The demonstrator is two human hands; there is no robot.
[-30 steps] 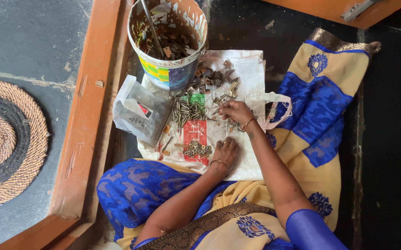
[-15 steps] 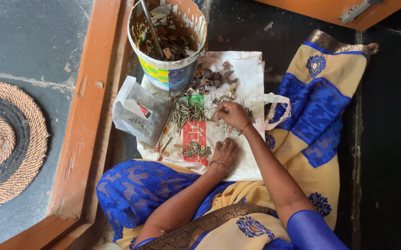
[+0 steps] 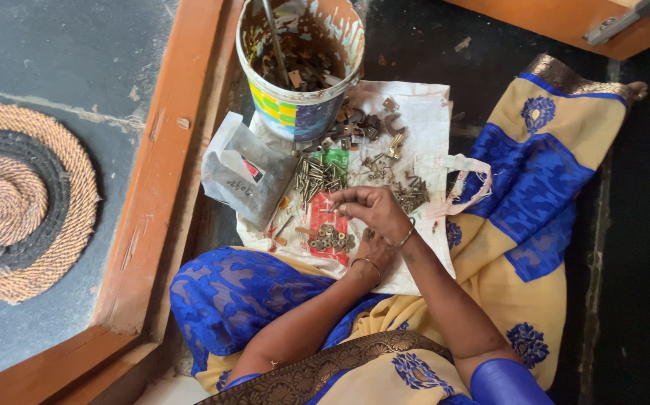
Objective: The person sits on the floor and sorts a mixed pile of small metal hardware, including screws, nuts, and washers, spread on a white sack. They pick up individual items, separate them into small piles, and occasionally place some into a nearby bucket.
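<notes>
Fingers [image 3: 351,196] of the right hand [image 3: 374,210] curl together over the white cloth [image 3: 422,120], any pinched piece indiscernible, largely hiding the left hand [image 3: 374,251] near the nuts [image 3: 330,240].

white cloth bag [image 3: 422,127] under screws [image 3: 316,177]

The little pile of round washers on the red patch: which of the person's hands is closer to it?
Left. The left hand rests right beside the washer pile, just at its edge. The right hand hovers a bit farther, above it, near the screws.
</notes>
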